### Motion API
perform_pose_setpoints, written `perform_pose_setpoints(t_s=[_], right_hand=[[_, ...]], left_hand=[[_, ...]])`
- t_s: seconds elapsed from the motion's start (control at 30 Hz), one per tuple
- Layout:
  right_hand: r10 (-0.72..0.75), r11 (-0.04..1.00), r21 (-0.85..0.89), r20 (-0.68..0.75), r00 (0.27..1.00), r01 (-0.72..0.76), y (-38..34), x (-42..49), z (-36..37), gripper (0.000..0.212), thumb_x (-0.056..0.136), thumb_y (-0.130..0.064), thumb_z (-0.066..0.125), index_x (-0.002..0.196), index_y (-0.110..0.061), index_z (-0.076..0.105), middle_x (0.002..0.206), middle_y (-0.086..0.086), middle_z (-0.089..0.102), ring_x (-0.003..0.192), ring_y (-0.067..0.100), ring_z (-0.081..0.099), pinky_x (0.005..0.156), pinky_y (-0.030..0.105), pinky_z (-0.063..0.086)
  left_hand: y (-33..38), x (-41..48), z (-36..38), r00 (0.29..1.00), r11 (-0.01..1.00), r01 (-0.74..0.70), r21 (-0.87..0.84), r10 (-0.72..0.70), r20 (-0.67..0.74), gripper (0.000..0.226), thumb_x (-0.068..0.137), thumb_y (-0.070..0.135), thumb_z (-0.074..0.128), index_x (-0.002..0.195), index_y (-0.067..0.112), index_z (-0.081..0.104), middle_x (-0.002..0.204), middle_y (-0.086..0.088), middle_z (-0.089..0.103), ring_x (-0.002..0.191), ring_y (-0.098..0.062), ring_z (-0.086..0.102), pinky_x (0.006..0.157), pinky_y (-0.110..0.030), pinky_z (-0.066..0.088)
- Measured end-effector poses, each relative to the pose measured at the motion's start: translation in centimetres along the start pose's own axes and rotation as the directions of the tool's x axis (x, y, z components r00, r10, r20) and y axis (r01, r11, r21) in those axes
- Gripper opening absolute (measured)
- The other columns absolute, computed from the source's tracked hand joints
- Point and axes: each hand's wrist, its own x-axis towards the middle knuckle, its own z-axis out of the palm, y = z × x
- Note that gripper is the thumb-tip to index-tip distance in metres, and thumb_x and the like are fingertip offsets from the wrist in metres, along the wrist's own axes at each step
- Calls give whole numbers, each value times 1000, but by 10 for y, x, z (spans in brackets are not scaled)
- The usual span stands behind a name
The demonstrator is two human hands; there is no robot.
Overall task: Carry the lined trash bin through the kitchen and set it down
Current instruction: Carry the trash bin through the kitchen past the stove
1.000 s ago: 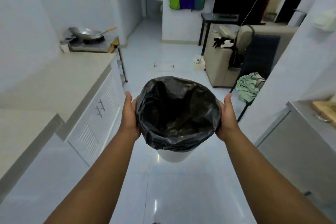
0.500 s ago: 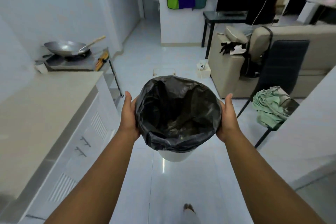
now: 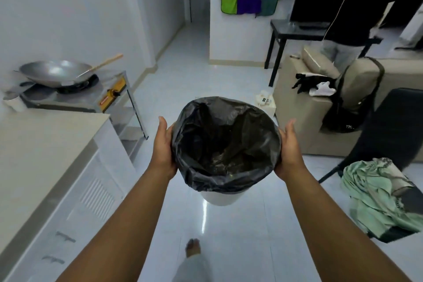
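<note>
A white trash bin [image 3: 220, 199] lined with a black plastic bag [image 3: 225, 144] hangs in the air in front of me, above the glossy tiled floor. My left hand [image 3: 163, 146] presses against its left side and my right hand [image 3: 289, 149] against its right side, thumbs up along the bag's rim. The bag's mouth is open and a few small crumbs lie at its bottom. Only the bin's white base shows under the folded-over bag.
A pale counter [image 3: 41, 144] with white cabinets runs along my left; beyond it a wok [image 3: 56, 72] sits on a stove. A beige sofa [image 3: 320, 110], a dark chair with green cloth [image 3: 377, 194], and a person by a black table [image 3: 297, 31] are at right. My foot [image 3: 193, 247] shows below.
I have walked forward with the bin held the same way. The counter end, stove and sofa are nearer, the right-hand wall has slid out of view, and my foot now steps into view.
</note>
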Motion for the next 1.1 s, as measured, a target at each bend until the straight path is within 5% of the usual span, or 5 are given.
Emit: perform_pose_setpoints(t_s=[0.43,0.6,0.77,1.1], right_hand=[[-50,998,42,-21,999,51,-58,323,20,81,93,-76,21,146,-24,54,144,9,62,135,33,55,114,51,39],[-20,1000,-18,-32,999,19,-76,447,13,104,62,-92,51,144,-28,56,142,9,64,133,34,57,117,57,35],[6,1000,25,2,1000,-6,-97,583,7,78,93,-76,25,142,-24,59,139,10,65,129,34,59,116,54,37],[67,997,-45,147,987,-61,-164,821,37,83,96,-72,15,144,-19,56,140,12,65,128,35,60,112,55,42]], left_hand=[[56,332,24,996,1000,21,-1,-21,81,78,99,67,16,139,16,59,135,-12,68,126,-31,63,107,-50,48],[64,454,37,997,1000,27,13,-28,74,77,98,69,17,135,19,62,132,-10,71,126,-31,63,110,-51,45],[66,574,58,1000,1000,6,-15,-5,26,76,98,68,17,136,19,62,133,-10,70,126,-32,63,111,-53,45],[108,790,82,994,995,-65,-76,57,-95,75,99,66,17,134,19,63,132,-9,71,125,-30,64,107,-50,46]])
